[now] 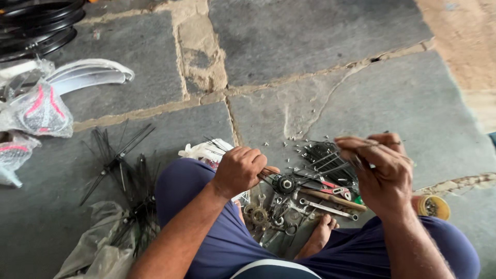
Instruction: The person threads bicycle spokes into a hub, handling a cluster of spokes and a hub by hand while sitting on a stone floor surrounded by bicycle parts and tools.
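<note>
The left hand (238,169) is curled into a fist, its fingers (253,157) pressed together around a bundle of thin spokes that runs out to the right into a black wheel hub (285,184), which sits just beyond the knuckles. The right hand (380,173) is raised to the right of the hub, its fingers (361,147) bent and pinching a thin spoke (385,144) that crosses over the fingertips. Below and between the two hands, on the stone floor (320,36), lie a toothed sprocket (257,215), wrenches (326,208) and a red-handled tool (330,189). Small nipples (297,137) are scattered on the floor above the right fingers. Far left of the left fingers lies a heap of loose black spokes (121,165), and beyond them white mudguards (88,75) and black rims (36,23). A small yellow tin (434,206) stands right of the right wrist
</note>
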